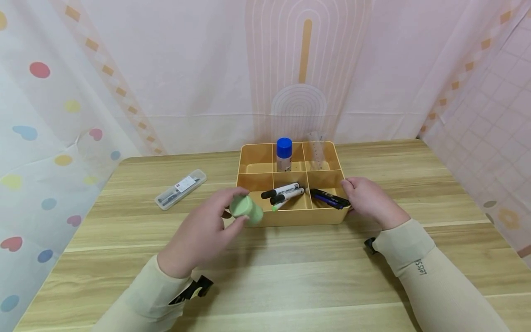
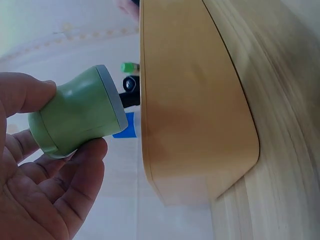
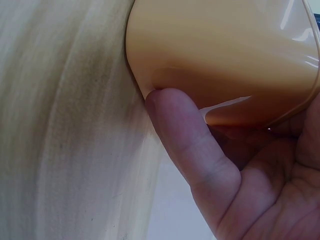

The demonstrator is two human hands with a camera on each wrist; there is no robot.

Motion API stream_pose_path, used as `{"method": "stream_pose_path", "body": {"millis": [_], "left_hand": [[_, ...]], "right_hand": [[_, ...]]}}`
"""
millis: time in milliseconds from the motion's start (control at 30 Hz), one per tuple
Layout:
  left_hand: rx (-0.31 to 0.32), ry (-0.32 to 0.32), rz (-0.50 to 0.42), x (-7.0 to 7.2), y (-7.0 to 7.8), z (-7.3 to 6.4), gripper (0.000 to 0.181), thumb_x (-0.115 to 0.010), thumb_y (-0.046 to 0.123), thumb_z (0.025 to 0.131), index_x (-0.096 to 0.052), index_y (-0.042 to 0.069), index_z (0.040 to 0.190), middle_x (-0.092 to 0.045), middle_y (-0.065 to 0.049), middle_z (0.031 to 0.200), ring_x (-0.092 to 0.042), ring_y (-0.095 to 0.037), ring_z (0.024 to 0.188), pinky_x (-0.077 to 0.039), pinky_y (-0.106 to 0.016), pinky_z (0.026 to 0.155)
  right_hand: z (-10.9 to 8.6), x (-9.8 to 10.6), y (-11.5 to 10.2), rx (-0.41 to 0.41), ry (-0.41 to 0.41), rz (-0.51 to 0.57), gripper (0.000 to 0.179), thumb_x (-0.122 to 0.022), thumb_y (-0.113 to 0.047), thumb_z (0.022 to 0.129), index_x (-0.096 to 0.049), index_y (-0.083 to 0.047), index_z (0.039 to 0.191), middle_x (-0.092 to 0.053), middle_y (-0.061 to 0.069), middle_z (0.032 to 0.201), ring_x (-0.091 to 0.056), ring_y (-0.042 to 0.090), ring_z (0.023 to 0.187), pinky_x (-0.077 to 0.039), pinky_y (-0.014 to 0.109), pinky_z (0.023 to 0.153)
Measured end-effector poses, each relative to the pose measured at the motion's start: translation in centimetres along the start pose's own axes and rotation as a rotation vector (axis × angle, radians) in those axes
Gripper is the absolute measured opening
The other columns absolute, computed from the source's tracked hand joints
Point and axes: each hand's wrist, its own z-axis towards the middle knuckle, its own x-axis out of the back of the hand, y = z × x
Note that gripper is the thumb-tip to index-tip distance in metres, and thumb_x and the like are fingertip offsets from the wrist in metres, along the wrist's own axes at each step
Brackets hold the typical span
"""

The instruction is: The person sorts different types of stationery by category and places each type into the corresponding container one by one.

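My left hand [image 1: 200,231] pinches a small green waisted cylinder [image 2: 75,115] with a grey end between thumb and fingers. The cylinder is held at the front left corner of a yellow-orange divided organizer box [image 1: 300,218], apart from its wall in the left wrist view. At the box's front right corner, my right hand [image 1: 371,200] grips the wall, thumb at the rim and a finger against the outside. Black-capped markers [image 1: 286,189] and one with a green tip lie in the front middle compartment, jutting over the left divider. Dark pens [image 1: 329,199] lie in the front right one.
A blue-capped glue stick [image 1: 284,154] stands in the back middle compartment. A clear ruler [image 1: 317,152] leans in the back right one. Left of the box, a clear plastic case [image 1: 180,189] lies on the wooden table [image 1: 290,276]. A patterned curtain [image 1: 207,69] hangs behind.
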Motion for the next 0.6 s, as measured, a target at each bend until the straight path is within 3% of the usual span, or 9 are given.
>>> {"method": "stream_pose_path", "body": {"millis": [367,600], "left_hand": [[0.063,-0.005,-0.018,0.3,-0.9,1.2,0.048,-0.071,0.018,0.101,-0.056,0.007,0.144,-0.066,-0.006,0.129,-0.065,-0.022,0.1,-0.061,-0.04,0.085],[0.068,-0.001,0.004,0.1,-1.2,1.8,0.046,-0.071,0.02,0.101,-0.056,0.01,0.143,-0.064,-0.005,0.13,-0.065,-0.022,0.101,-0.061,-0.041,0.086]], "right_hand": [[0.1,0.0,0.0,-0.009,-0.003,0.008,0.043,-0.029,-0.035,0.116,-0.053,-0.01,0.091,-0.046,0.004,0.073,-0.049,0.021,0.067,-0.043,0.036,0.067],[0.1,0.0,0.1,-0.007,0.003,-0.008,0.044,-0.029,-0.035,0.116,-0.054,-0.01,0.092,-0.047,0.004,0.074,-0.051,0.022,0.068,-0.044,0.036,0.07]]}}
